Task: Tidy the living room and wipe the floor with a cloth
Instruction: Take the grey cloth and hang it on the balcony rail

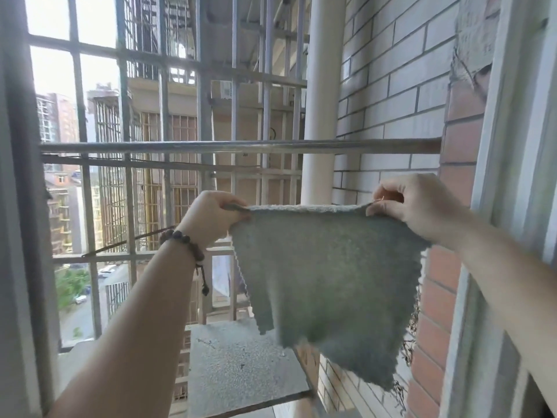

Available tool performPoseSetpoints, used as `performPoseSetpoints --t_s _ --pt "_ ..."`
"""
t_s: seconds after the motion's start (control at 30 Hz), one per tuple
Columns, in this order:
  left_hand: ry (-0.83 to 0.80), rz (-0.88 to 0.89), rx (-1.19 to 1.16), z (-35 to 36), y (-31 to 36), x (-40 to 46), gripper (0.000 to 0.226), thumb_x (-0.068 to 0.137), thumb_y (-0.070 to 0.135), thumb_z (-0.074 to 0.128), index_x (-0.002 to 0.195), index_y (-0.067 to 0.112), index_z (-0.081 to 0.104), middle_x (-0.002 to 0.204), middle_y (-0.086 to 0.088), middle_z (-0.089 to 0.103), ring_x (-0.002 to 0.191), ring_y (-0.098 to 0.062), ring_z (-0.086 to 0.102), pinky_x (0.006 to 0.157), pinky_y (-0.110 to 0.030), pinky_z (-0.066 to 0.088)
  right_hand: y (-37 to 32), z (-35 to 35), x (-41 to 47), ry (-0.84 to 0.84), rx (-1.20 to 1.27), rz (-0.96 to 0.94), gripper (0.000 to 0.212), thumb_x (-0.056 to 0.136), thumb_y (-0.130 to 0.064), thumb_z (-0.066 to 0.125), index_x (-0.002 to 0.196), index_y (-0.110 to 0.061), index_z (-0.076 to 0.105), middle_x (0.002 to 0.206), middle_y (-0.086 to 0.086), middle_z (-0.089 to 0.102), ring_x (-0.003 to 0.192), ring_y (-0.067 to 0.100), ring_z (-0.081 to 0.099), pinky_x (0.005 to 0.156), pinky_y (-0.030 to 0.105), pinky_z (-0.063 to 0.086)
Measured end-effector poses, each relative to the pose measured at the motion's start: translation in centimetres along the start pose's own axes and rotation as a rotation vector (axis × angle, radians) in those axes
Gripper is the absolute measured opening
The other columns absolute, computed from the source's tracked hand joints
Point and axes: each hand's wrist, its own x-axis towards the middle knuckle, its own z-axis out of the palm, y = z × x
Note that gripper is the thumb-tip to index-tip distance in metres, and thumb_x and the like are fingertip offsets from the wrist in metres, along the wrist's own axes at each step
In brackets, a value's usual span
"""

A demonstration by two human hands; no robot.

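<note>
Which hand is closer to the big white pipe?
Left. The left hand pinches the cloth's top corner just left of the white pipe, almost below it. The right hand pinches the other corner, further off to its right.

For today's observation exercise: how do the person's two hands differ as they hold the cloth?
The left hand pinches the cloth's upper left corner; the right hand pinches the upper right corner. The left wrist wears a bead bracelet; the right wrist is bare. Both grip the top edge, spreading the cloth below the metal rail.
</note>
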Motion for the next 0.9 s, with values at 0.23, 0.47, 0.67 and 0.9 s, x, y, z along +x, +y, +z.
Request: performPoseSetpoints --t_s 0.23,0.47,0.67,0.9 --pt "0.268 0.041 -0.047 -1.8 1.4 3.0 0.006 0.079 0.02 0.077 0.076 0.025 0.075 0.072 0.008 0.069 0.056 -0.003 0.058 0.057 -0.018 0.046 -0.3 -0.9 2.1 0.02 -0.14 0.079 0.013 0.084 -0.007 0.062 0.08 -0.018 0.067 0.068 -0.004 0.062 0.064 0.012 0.054 0.058 0.019 0.04" --pt "0.285 -0.134 -0.683 -1.5 3.5 5.1 0.006 0.083 0.006 0.072 0.08 0.002 0.069 0.087 -0.019 0.07 0.075 -0.034 0.071 0.071 -0.038 0.06 -0.4 -0.3 6.1 0.29 0.336 0.329 0.026 0.089 0.003 0.052 0.074 -0.016 0.062 0.076 0.009 0.061 0.057 0.025 0.061 0.037 0.028 0.05" --pt "0.384 0.033 -0.885 -1.7 7.1 8.7 0.014 0.085 0.005 0.07 0.072 0.001 0.07 0.08 -0.02 0.072 0.074 -0.031 0.072 0.069 -0.031 0.059 -0.7 -0.7 12.1 0.529 0.98 0.457 0.027 0.089 0.002 0.055 0.071 -0.016 0.059 0.079 0.008 0.062 0.075 0.025 0.065 0.051 0.025 0.056" --pt "0.335 0.078 -0.741 -2.6 9.0 16.5 0.03 0.086 0.011 0.064 0.057 0.012 0.072 0.076 -0.015 0.073 0.076 -0.028 0.073 0.074 -0.034 0.059 0.2 -1.1 19.4 0.615 0.708 0.364 0.02 0.085 -0.005 0.059 0.075 -0.017 0.07 0.083 0.01 0.069 0.081 0.026 0.068 0.076 0.039 0.059"
